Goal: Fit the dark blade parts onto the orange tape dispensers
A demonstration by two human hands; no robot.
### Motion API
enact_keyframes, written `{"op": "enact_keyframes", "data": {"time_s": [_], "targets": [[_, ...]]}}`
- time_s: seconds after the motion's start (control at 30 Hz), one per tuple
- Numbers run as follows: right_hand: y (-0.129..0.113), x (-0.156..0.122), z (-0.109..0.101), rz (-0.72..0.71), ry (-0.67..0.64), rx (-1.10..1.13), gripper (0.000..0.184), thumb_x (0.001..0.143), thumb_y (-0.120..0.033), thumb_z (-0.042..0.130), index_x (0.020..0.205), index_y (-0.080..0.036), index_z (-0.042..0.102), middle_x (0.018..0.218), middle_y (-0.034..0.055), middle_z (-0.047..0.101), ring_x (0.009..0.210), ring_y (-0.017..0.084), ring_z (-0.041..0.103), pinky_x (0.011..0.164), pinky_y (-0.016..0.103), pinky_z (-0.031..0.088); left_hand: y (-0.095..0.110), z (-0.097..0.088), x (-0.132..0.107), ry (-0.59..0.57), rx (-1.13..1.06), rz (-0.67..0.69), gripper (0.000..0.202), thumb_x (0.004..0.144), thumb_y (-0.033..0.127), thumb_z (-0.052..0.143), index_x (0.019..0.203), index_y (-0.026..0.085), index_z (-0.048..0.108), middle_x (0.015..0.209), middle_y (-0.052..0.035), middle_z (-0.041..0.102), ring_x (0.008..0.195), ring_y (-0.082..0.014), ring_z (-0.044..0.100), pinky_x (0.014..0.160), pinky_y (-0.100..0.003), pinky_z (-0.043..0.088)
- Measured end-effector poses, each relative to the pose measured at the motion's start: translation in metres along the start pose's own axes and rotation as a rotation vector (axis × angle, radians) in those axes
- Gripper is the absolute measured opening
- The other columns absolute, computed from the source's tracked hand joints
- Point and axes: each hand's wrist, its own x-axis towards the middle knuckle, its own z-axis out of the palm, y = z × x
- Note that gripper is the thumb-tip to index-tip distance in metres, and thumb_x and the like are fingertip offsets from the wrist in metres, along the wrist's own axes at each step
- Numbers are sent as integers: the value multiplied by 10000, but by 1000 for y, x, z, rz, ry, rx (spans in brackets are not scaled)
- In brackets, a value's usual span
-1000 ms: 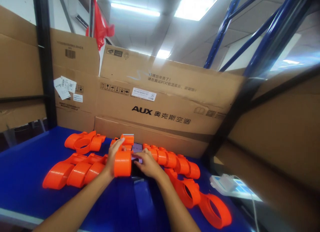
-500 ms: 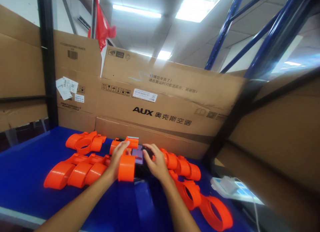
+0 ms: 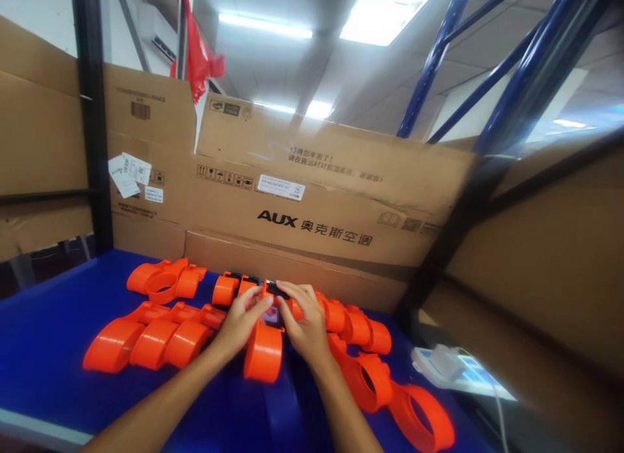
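Near the middle of the table, both hands work on one orange ring-shaped plastic band [image 3: 263, 354] with a small dark-framed panel [image 3: 271, 315] at its upper end. My left hand [image 3: 244, 318] is closed on the upper left side of it, thumb lying across the orange edge. My right hand [image 3: 305, 316] curls around the right side of the panel, thumb and fingertips at its border. The loop of the band hangs towards me below the hands. Just behind my left hand stand other orange bands [image 3: 225, 290] with dark parts on top. Fingers partly hide the contact points.
Orange bands lie in rows on the blue table [image 3: 43, 349]: several at left [image 3: 151, 341], more at right [image 3: 358, 326]. A cardboard sheet [image 3: 234, 225] walls off the back. Rack posts [image 3: 92, 147] flank it. A white plug and cable [image 3: 444, 363] lie at right.
The held band has moved slightly right and towards me. My left hand has shifted right, its fingers now closer to the right hand. The orange bands behind it show more.
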Motion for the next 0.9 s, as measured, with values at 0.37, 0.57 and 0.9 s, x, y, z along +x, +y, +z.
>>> {"op": "enact_keyframes", "data": {"time_s": [0.37, 0.57, 0.9], "targets": [[-1, -2, -1, -27, -27, 78, 294, 928, -170, 559, 1159, -291, 694, 1197, 82, 643, 1093, 219, 628, 919, 384, 525, -9, -5, 3, -75, 32, -48, 391, 780, 353, 723, 1099, 150, 624, 767, -7, 642, 619, -125, 570, 542, -212, 452], [-2, 0, -12, 28, -88, 172, 283, 958, -198, 505, 1170, -268, 679, 1203, 84, 635, 1132, 221, 605, 964, 387, 494, -7, -2, -1, -59, -18, -87, 285, 778, 309, 725, 1002, 161, 629, 715, 17, 617, 565, -98, 547, 504, -187, 436], [21, -19, -48, 462, -637, -502, 100, 752, -211, 671, 828, -229, 734, 748, 31, 703, 682, 194, 632, 586, 267, 414, -18, -12, 5, 20, -114, -180, 293, 745, 366, 776, 882, 162, 615, 688, 10, 626, 552, -95, 565, 538, -199, 434]]}}
